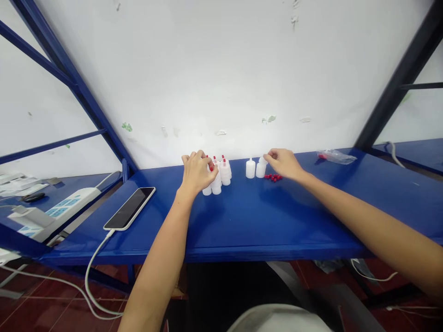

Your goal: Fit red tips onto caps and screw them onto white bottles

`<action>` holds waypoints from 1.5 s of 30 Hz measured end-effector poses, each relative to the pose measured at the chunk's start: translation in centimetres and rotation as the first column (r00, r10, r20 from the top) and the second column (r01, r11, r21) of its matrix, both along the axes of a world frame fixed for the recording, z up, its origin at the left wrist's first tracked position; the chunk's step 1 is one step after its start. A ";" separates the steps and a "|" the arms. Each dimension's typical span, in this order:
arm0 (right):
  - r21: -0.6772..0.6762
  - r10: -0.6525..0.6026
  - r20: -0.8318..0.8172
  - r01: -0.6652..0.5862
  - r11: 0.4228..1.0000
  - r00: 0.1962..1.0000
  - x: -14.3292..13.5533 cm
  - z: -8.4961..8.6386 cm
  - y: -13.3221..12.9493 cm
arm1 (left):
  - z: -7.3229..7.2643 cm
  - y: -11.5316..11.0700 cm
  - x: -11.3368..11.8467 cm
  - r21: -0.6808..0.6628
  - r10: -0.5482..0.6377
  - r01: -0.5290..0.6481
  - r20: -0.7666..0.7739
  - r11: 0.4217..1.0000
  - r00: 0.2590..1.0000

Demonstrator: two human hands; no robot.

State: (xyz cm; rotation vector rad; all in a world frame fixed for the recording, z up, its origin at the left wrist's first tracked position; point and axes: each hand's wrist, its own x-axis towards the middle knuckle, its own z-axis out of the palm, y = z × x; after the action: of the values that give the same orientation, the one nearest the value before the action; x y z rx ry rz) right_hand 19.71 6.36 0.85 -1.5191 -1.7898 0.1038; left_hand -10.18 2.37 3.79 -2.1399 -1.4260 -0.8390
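Observation:
Several small white squeeze bottles with red tips (225, 174) stand in a tight group on the blue table. My left hand (195, 173) is over the group's left side, its thumb and index finger pinched at the red cap (212, 169) of one bottle; the curled fingers hide part of the group. To the right stands an uncapped white bottle (250, 169) with a pointed nozzle. Beside it is a second white bottle (260, 170), and my right hand (284, 162) pinches at its top, covering the nozzle. Loose red caps (273, 177) lie just below my right hand.
A clear plastic bag (335, 157) with something red in it lies at the back right. On the left, a phone (130, 208) is plugged into a white cable (90, 272). A power strip (69, 207) sits further left, beyond blue frame posts. A white wall stands behind.

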 end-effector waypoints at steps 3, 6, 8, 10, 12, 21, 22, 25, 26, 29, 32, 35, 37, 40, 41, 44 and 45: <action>0.004 0.003 -0.010 -0.003 1.000 1.000 0.0 0.0 0.0 | 0.0 0.1 -0.2 -0.034 -0.011 0.010 -0.029 0.999 1.000; 0.007 0.019 0.000 -0.019 1.000 1.000 0.0 0.0 -0.1 | 0.1 0.2 -0.3 -0.033 -0.026 0.025 -0.045 0.999 0.999; 0.010 0.047 0.015 -0.047 0.999 0.999 -0.1 0.0 -0.2 | 0.0 0.2 -0.2 -0.005 -0.050 0.050 -0.030 0.999 0.998; 0.017 0.078 0.023 -0.078 0.997 0.997 -0.1 0.0 -0.2 | -0.1 0.2 0.2 0.043 -0.096 0.096 -0.002 0.994 0.995; 0.023 0.098 0.029 -0.099 0.995 0.995 -0.2 0.0 -0.3 | -0.3 0.1 0.8 0.084 -0.160 0.159 0.014 0.984 0.987; 0.210 0.223 0.023 -0.222 0.952 0.975 -1.3 0.2 -2.3 | -1.6 -0.6 3.6 -0.032 -0.347 0.354 0.127 0.935 0.929; 0.231 0.250 0.040 -0.253 0.940 0.967 -1.6 0.2 -2.8 | -1.6 -0.6 3.7 -0.039 -0.354 0.363 0.157 0.931 0.922; 0.250 0.338 0.123 -0.359 0.899 0.933 -2.9 0.1 -4.0 | -1.6 -0.4 3.6 -0.037 -0.373 0.393 0.247 0.919 0.894; 0.239 0.359 0.164 -0.391 0.889 0.919 -3.3 0.0 -4.4 | -1.6 -0.4 3.6 -0.034 -0.382 0.406 0.271 0.913 0.883; 0.112 0.432 0.242 -0.468 0.877 0.869 -4.4 -0.4 -5.6 | -1.5 -0.5 3.6 -0.034 -0.406 0.439 0.325 0.898 0.854; -0.092 0.571 0.205 -0.565 0.820 0.795 -5.1 -0.9 -6.6 | -1.5 -0.8 3.7 -0.048 -0.401 0.447 0.368 0.893 0.839; -0.142 0.645 0.210 -0.630 0.764 0.735 -5.6 -1.3 -7.0 | -1.1 -0.9 3.8 -0.058 -0.394 0.453 0.405 0.889 0.825; -0.149 0.655 0.225 -0.639 0.755 0.721 -5.8 -1.5 -7.1 | -0.6 -1.1 3.5 -0.054 -0.380 0.444 0.430 0.895 0.819; -0.187 0.680 0.241 -0.654 0.733 0.692 -6.0 -1.8 -7.0 | 0.1 -2.1 2.1 -0.098 -0.358 0.413 0.350 0.905 0.866; -0.196 0.689 0.252 -0.662 0.724 0.679 -6.1 -1.8 -7.1 | 0.2 -2.7 1.5 -0.144 -0.358 0.404 0.267 0.903 0.895; -0.208 0.702 0.279 -0.673 0.710 0.655 -6.4 -2.0 -7.2 | -0.3 -5.2 -0.9 -0.277 -0.303 0.315 0.084 0.908 0.949; -0.208 0.701 0.279 -0.672 0.711 0.656 -6.5 -2.0 -7.2 | -0.6 -6.1 -1.7 -0.307 -0.264 0.272 0.068 0.912 0.962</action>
State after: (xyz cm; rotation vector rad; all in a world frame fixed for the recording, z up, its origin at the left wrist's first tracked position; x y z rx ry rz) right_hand 13.18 -0.88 -1.12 -0.8443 -2.6104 0.3116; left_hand -11.88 -3.72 3.16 -2.6217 -1.3712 -0.7769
